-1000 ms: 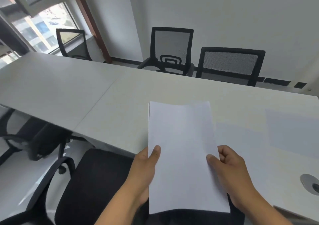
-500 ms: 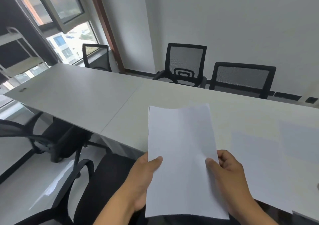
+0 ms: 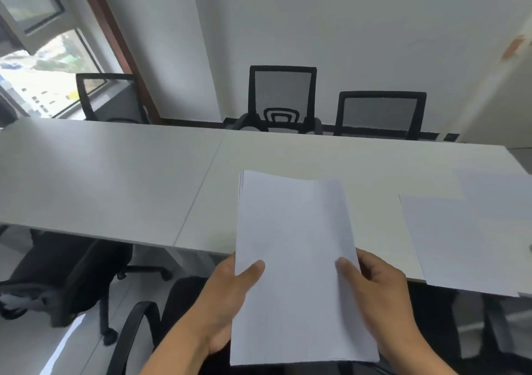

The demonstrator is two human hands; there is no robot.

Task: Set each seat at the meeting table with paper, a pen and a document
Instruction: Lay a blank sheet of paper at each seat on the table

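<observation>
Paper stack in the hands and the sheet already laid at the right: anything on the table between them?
Nothing: in the head view only bare table shows between the paper stack and the laid sheet.

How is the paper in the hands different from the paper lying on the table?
The held paper is a stack, gripped by the left hand and right hand; the table paper lies untouched. The held paper is lifted and slightly curved; the table paper lies flat, overhanging the table edge. Both are white and blank.

left hand [image 3: 227, 297]: low centre, thumb on top, fingers curled beneath, pinching its held edge | right hand [image 3: 377, 294]: level with left, thumb on top, same pinch | forearms: converging from below
</observation>
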